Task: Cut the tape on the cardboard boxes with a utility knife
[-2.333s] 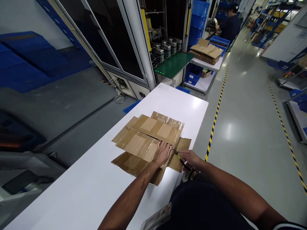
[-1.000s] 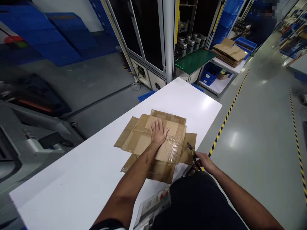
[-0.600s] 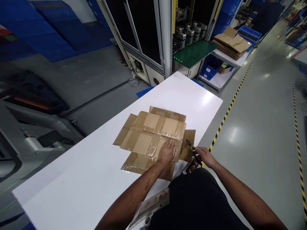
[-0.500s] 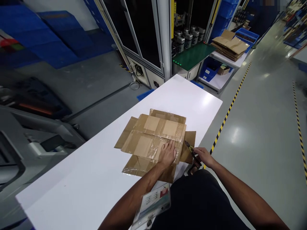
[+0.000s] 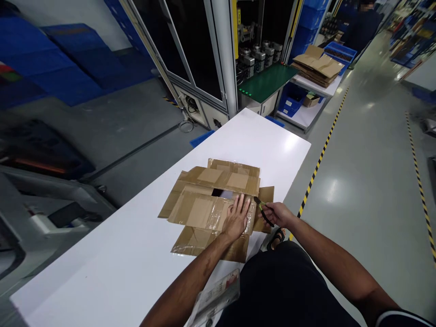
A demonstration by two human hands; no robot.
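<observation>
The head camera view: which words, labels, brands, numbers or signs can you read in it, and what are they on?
None can be read.
Hanging badge: print, too blurred.
Blue bin on the lower shelf: white labels, too small.
Small yellow tag: dark marks, too small.
Cardboard under the left hand: no printing visible.
Pliers in the right hand: no lettering visible.

Since a moment ago, the carton's [image 5: 197, 212] flaps [image 5: 225, 178] have been parted and a gap [image 5: 222, 193] opened between them. The pliers [image 5: 263, 215] have been brought inward to the carton's right-hand end, and the left hand [image 5: 235, 221] has been spread wider.
</observation>
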